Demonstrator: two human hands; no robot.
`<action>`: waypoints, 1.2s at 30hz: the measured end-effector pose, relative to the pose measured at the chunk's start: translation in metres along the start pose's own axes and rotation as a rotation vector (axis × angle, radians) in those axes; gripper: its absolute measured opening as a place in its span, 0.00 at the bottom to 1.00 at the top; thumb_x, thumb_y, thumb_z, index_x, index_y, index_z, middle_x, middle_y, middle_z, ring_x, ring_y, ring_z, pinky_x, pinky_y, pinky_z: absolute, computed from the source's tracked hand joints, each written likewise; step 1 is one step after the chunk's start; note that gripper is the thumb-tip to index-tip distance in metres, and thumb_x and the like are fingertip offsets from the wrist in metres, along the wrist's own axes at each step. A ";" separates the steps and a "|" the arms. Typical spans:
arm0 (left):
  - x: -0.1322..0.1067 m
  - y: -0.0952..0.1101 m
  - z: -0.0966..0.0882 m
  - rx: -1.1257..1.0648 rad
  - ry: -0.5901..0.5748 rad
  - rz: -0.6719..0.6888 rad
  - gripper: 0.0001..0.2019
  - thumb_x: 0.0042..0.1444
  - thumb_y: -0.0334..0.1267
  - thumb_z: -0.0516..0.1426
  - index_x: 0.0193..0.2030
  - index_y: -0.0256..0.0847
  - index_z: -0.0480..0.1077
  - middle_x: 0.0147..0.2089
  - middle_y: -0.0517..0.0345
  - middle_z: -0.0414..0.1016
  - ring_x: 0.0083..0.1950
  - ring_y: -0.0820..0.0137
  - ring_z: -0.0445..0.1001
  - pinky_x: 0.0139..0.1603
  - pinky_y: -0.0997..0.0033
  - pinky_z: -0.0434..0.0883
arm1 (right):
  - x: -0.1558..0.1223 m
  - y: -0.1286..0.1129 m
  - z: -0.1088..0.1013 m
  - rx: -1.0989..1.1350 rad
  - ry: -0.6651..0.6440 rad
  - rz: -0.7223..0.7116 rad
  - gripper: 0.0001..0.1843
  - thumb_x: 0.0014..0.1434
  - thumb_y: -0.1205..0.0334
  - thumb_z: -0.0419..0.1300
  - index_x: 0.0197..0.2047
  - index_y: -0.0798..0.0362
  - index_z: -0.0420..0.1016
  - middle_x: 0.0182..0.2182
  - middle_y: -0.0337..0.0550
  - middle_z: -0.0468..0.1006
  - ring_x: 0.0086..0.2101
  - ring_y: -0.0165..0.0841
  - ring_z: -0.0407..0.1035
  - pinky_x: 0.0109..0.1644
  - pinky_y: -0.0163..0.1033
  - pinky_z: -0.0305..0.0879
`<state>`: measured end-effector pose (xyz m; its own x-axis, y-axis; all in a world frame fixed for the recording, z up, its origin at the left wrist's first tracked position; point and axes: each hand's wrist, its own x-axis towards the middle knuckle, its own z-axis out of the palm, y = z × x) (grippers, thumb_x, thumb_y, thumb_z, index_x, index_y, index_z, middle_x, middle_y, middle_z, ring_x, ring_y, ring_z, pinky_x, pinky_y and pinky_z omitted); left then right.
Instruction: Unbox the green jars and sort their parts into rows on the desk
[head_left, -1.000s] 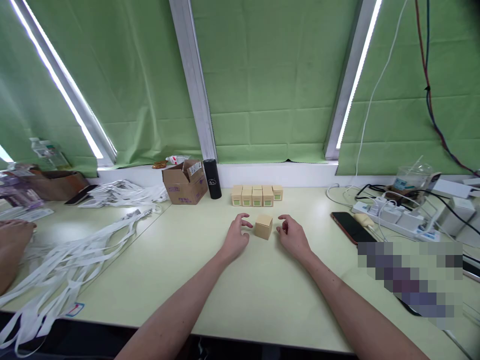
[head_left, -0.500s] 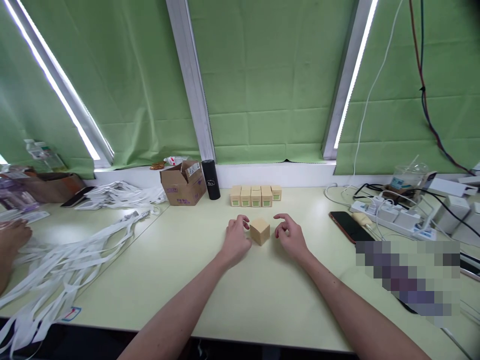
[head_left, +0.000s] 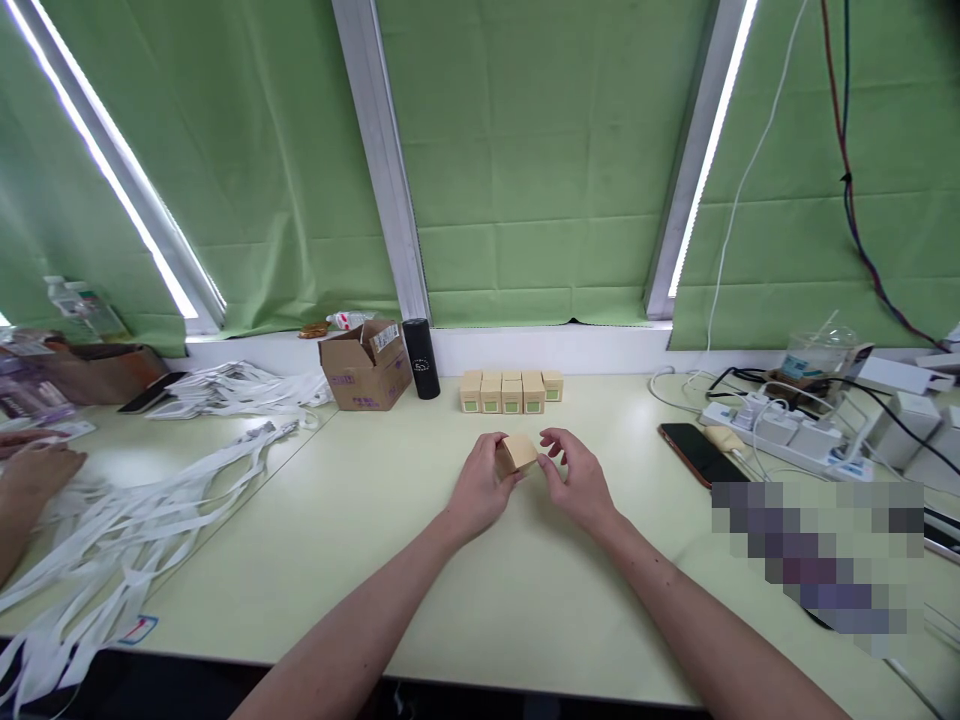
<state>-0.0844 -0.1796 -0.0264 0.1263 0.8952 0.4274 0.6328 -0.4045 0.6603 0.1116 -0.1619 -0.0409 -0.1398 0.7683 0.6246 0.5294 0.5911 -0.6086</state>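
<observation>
A small tan cardboard box (head_left: 520, 453) is tilted in my left hand (head_left: 482, 484), whose fingers and thumb are closed around its left side. My right hand (head_left: 576, 478) is at the box's right edge, fingers bent and apart. Its thumb tip comes up to the box's corner; whether it touches I cannot tell. Farther back on the table, several similar small boxes (head_left: 512, 392) stand in a row, most with a green-framed label low on the front.
Left of the row are a black cylinder (head_left: 421, 359) and an open carton (head_left: 366, 366). White straps (head_left: 150, 520) cover the left, by another person's hands (head_left: 41, 468). On the right lie a phone (head_left: 701, 452) and a power strip (head_left: 787, 440) with cables.
My left hand has closed on the small box and tipped it up from the table. My right hand has moved slightly left to the box. The other person's hands have shifted right.
</observation>
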 end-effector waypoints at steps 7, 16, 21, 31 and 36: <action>-0.001 -0.003 0.000 0.227 0.103 0.346 0.24 0.61 0.31 0.61 0.62 0.44 0.61 0.60 0.45 0.70 0.63 0.54 0.72 0.55 0.50 0.78 | -0.005 -0.022 -0.003 -0.020 -0.010 -0.177 0.28 0.68 0.60 0.56 0.68 0.49 0.57 0.56 0.56 0.74 0.52 0.48 0.74 0.51 0.55 0.77; -0.003 0.000 0.003 0.364 0.147 0.489 0.24 0.60 0.26 0.58 0.61 0.44 0.62 0.57 0.45 0.71 0.59 0.56 0.74 0.46 0.57 0.82 | -0.004 -0.028 -0.005 -0.039 -0.011 -0.223 0.33 0.62 0.69 0.55 0.69 0.52 0.54 0.59 0.60 0.66 0.52 0.48 0.71 0.48 0.54 0.79; -0.003 0.003 0.002 0.419 0.138 0.516 0.23 0.59 0.26 0.58 0.60 0.42 0.62 0.57 0.45 0.72 0.59 0.56 0.74 0.42 0.60 0.82 | -0.004 -0.030 -0.007 -0.116 -0.024 -0.202 0.34 0.62 0.70 0.54 0.70 0.51 0.51 0.62 0.62 0.63 0.45 0.45 0.73 0.38 0.50 0.79; -0.001 0.002 0.003 0.442 0.181 0.568 0.22 0.59 0.26 0.57 0.59 0.41 0.63 0.54 0.45 0.74 0.57 0.57 0.76 0.43 0.61 0.82 | 0.002 -0.032 -0.016 -0.183 -0.123 -0.247 0.36 0.60 0.70 0.56 0.69 0.50 0.50 0.63 0.62 0.60 0.38 0.40 0.72 0.33 0.46 0.74; -0.002 0.002 0.004 0.454 0.154 0.576 0.21 0.59 0.27 0.57 0.59 0.41 0.62 0.54 0.45 0.74 0.56 0.58 0.77 0.42 0.62 0.82 | -0.001 -0.022 -0.014 -0.131 -0.110 -0.275 0.32 0.63 0.70 0.54 0.68 0.51 0.51 0.62 0.62 0.60 0.39 0.39 0.72 0.35 0.47 0.75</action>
<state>-0.0798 -0.1816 -0.0284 0.4457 0.5153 0.7320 0.7561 -0.6544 0.0003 0.1122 -0.1794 -0.0215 -0.3783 0.6103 0.6960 0.5613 0.7491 -0.3518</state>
